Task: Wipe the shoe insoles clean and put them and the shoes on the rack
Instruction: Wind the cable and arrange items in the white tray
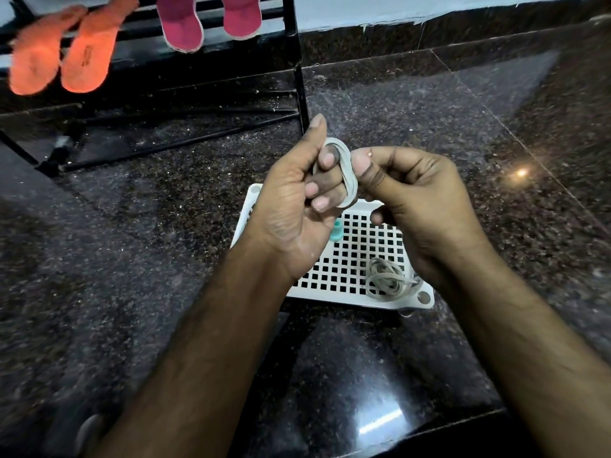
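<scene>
Dark speckled polished granite floor (132,259), black metal shoe rack (296,61) top left against a pale wall. Two orange foam insoles (62,54) lie side by side on the rack bars, long axes running up-right to down-left, rounded ends overhanging the front bar toward the camera. Right of them a pair of pink shoes with white soles (211,24), partly cut off by the frame top, ends also pointing down toward the camera. Both hands raised over a white perforated plastic tray (347,256) on the floor. Left hand (294,200) has a grey-white coiled shoelace (344,170) looped round its curled fingers, thumb up. Right hand (416,200) pinches the same coil between thumb and fingers. Second grey-white lace bundle (388,279) lies in the tray's near right corner; small teal plastic piece (337,231) sits in the tray just beside the left hand
</scene>
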The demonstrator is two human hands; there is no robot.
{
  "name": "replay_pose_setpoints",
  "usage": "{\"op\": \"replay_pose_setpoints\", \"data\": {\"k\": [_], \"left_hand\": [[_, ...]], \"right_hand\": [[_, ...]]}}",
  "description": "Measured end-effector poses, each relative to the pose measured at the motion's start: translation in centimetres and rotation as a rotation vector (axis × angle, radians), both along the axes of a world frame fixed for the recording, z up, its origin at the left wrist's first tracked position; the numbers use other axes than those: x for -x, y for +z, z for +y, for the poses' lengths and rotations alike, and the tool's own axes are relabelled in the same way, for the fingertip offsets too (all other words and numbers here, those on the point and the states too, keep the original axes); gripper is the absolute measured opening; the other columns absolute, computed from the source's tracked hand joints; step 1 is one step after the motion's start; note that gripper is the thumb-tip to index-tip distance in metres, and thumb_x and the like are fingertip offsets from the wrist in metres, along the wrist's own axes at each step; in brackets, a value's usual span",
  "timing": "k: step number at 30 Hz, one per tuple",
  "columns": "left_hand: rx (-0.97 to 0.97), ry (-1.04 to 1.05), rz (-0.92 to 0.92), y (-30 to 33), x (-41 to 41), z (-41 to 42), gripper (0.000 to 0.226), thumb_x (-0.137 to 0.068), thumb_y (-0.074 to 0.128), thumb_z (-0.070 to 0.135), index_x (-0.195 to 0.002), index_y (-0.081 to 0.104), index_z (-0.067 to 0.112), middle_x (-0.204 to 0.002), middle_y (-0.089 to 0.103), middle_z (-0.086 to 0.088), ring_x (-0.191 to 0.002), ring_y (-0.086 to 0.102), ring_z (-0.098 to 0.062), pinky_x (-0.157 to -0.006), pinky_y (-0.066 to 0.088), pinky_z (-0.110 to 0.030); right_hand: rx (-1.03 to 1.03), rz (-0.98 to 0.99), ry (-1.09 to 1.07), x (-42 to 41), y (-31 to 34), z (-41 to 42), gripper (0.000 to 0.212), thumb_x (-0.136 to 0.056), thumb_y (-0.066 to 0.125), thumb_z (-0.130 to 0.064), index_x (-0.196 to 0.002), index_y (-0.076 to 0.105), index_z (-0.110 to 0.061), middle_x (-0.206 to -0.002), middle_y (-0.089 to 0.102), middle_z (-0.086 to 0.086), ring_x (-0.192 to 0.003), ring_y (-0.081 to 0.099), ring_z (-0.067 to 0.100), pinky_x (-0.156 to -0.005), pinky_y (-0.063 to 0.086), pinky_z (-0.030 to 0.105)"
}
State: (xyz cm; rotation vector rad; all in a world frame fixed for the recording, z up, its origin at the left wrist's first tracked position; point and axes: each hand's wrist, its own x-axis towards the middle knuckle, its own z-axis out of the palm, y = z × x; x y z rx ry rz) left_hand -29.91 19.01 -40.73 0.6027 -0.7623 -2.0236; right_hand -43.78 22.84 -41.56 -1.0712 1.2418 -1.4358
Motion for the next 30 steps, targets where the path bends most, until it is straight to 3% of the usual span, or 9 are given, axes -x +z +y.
{"op": "replay_pose_setpoints", "data": {"k": [4, 10, 14, 17, 19, 21, 23, 28, 30], "left_hand": [[0.02, 0.005, -0.123, 0.1, -0.2, 0.1, 0.05, -0.103, 0.046, 0.045, -0.06, 0.049, 0.02, -0.041, 0.027, 0.009, -0.037, 0.023, -0.004, -0.06, 0.011, -0.03], [0.043, -0.004, -0.203, 0.6, -0.4, 0.2, 0.055, -0.103, 0.045, 0.048, -0.056, 0.049, 0.021, -0.042, 0.026, 0.009, -0.035, 0.021, -0.003, -0.058, 0.01, -0.027], [0.05, 0.026, -0.221, 0.9, -0.4, 0.2, 0.049, -0.103, 0.046, 0.045, -0.062, 0.047, 0.019, -0.042, 0.031, 0.01, -0.036, 0.021, -0.003, -0.045, 0.02, -0.016], [0.069, 0.016, -0.259, 0.7, -0.4, 0.1, 0.047, -0.104, 0.045, 0.045, -0.065, 0.049, 0.018, -0.042, 0.033, 0.011, -0.039, 0.024, -0.004, -0.056, 0.02, -0.02], [0.065, 0.015, -0.289, 0.4, -0.4, 0.0, 0.044, -0.103, 0.049, 0.043, -0.067, 0.053, 0.018, -0.045, 0.034, 0.009, -0.041, 0.032, -0.004, -0.058, 0.032, -0.018], [0.058, -0.012, -0.311, 0.1, -0.2, 0.1, 0.036, -0.1, 0.054, 0.041, -0.073, 0.056, 0.018, -0.051, 0.04, 0.008, -0.047, 0.04, -0.005, -0.07, 0.043, -0.025], [0.03, -0.056, -0.334, -0.3, 0.1, 0.2, 0.027, -0.099, 0.056, 0.04, -0.086, 0.06, 0.017, -0.062, 0.049, 0.007, -0.058, 0.049, -0.006, -0.077, 0.049, -0.032], [-0.201, -0.119, -0.255, -0.7, 0.7, 0.0, 0.041, -0.098, 0.059, 0.04, -0.117, 0.06, 0.004, -0.08, 0.054, -0.001, -0.07, 0.049, -0.008, -0.058, 0.052, -0.024], [-0.265, -0.103, -0.244, -0.9, 0.8, -0.2, 0.039, -0.098, 0.061, 0.036, -0.117, 0.06, 0.002, -0.079, 0.054, -0.003, -0.07, 0.049, -0.009, -0.054, 0.053, -0.022]], "right_hand": [[-0.002, 0.059, 0.102, 0.5, 0.1, 0.0, 0.019, -0.09, 0.07, -0.018, -0.104, 0.076, -0.006, -0.086, 0.073, 0.006, -0.07, 0.056, 0.009, -0.058, 0.048, 0.021], [0.007, 0.085, 0.28, 1.4, 0.4, 0.0, 0.024, -0.088, 0.07, -0.014, -0.11, 0.073, -0.004, -0.1, 0.07, 0.026, -0.08, 0.06, 0.016, -0.072, 0.048, 0.022], [0.07, 0.104, 0.222, 0.9, 0.4, 0.0, 0.022, -0.087, 0.071, -0.009, -0.107, 0.073, 0.0, -0.095, 0.076, 0.014, -0.082, 0.069, 0.01, -0.071, 0.05, 0.016], [0.072, 0.169, 0.181, 1.0, 0.5, 0.0, 0.018, -0.087, 0.073, -0.012, -0.103, 0.075, -0.003, -0.092, 0.076, 0.011, -0.078, 0.069, 0.009, -0.068, 0.05, 0.016], [0.074, 0.247, 0.151, 1.2, 0.6, -0.1, 0.015, -0.087, 0.074, -0.016, -0.099, 0.077, -0.007, -0.089, 0.077, 0.01, -0.078, 0.072, 0.02, -0.069, 0.055, 0.026], [0.05, 0.324, 0.107, 1.6, 0.4, -0.3, 0.011, -0.087, 0.076, -0.021, -0.094, 0.079, -0.012, -0.086, 0.077, 0.009, -0.083, 0.071, 0.036, -0.077, 0.06, 0.043], [-0.008, 0.386, 0.054, 2.1, -0.2, -0.6, 0.011, -0.085, 0.076, -0.026, -0.091, 0.079, -0.018, -0.085, 0.077, 0.006, -0.086, 0.07, 0.039, -0.082, 0.059, 0.052], [-0.139, 0.573, -0.015, 3.0, -1.8, -1.1, 0.03, -0.069, 0.071, -0.055, -0.086, 0.079, -0.032, -0.081, 0.076, -0.006, -0.082, 0.073, 0.024, -0.079, 0.059, 0.049], [-0.149, 0.607, -0.018, 3.0, -2.3, -1.2, 0.018, -0.074, 0.072, -0.044, -0.085, 0.079, -0.032, -0.081, 0.076, -0.011, -0.081, 0.073, 0.016, -0.082, 0.059, 0.046]]}}
